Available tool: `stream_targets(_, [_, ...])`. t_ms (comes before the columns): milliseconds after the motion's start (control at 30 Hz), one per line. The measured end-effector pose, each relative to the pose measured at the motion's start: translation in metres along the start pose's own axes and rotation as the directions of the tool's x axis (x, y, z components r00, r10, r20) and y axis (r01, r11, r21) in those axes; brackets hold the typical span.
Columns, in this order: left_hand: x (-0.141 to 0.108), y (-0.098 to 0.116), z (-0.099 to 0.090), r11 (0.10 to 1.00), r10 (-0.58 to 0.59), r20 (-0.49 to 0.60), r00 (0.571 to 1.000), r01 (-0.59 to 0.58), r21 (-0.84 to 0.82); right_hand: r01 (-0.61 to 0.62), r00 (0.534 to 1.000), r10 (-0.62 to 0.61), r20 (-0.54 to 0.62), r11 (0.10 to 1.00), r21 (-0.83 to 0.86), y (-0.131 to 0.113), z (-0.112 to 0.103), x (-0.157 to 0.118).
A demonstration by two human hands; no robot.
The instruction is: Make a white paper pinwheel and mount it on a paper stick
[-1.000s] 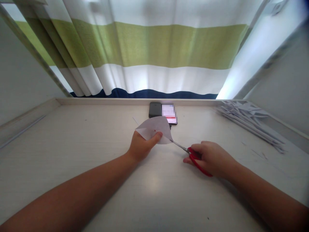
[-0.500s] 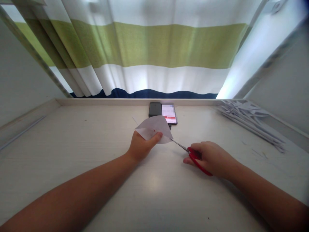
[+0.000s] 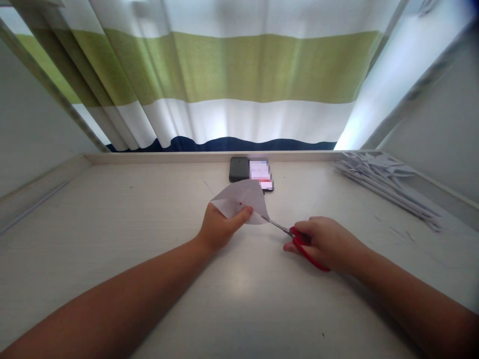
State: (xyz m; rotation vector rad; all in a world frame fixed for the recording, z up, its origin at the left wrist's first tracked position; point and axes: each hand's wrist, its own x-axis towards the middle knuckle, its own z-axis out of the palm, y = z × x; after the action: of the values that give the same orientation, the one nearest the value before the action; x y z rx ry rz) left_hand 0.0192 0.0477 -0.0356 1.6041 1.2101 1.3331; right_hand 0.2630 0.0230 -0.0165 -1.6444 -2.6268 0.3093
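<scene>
My left hand [image 3: 220,224] pinches a white piece of paper [image 3: 243,192], its thumb on top and the other fingers hidden beneath. The paper has a curved outline and a small reddish mark near my thumb. My right hand [image 3: 325,244] is closed round the red handles of a pair of scissors [image 3: 305,249]. Their metal blades point left, with the tips at the paper's right edge. Whether the blades are parted is too small to tell.
A black box-shaped device [image 3: 239,169] and a lit phone [image 3: 261,173] lie beyond the paper. A pile of folded white paper [image 3: 389,184] rests at the right back of the white table [image 3: 149,199]. Thin paper scraps lie near it. A curtain [image 3: 232,70] hangs behind.
The scissor blades reach slightly further over the paper's edge, and the paper has tilted a little. Both hands keep their grip; the whole view has shifted slightly.
</scene>
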Motion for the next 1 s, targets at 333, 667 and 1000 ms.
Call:
stream_targets(333, [0.0001,0.0014,0.0001,0.999,0.031,-0.009,0.999,-0.031,0.007,-0.014,1.000,0.013,0.018,1.000,0.028,-0.0023,-0.0027,-0.0023])
stream_targets(667, [-0.0063,0.0028,0.0039,0.996,0.074,0.047,0.996,-0.076,0.043,0.021,1.000,-0.021,-0.002,1.000,-0.019,-0.0019,0.0012,-0.0016])
stream_targets(1000, [-0.0050,0.0014,0.0038,0.997,0.061,0.035,0.998,-0.062,0.036,0.048,0.998,-0.050,-0.025,0.996,-0.077,-0.0009,0.0025,-0.0006])
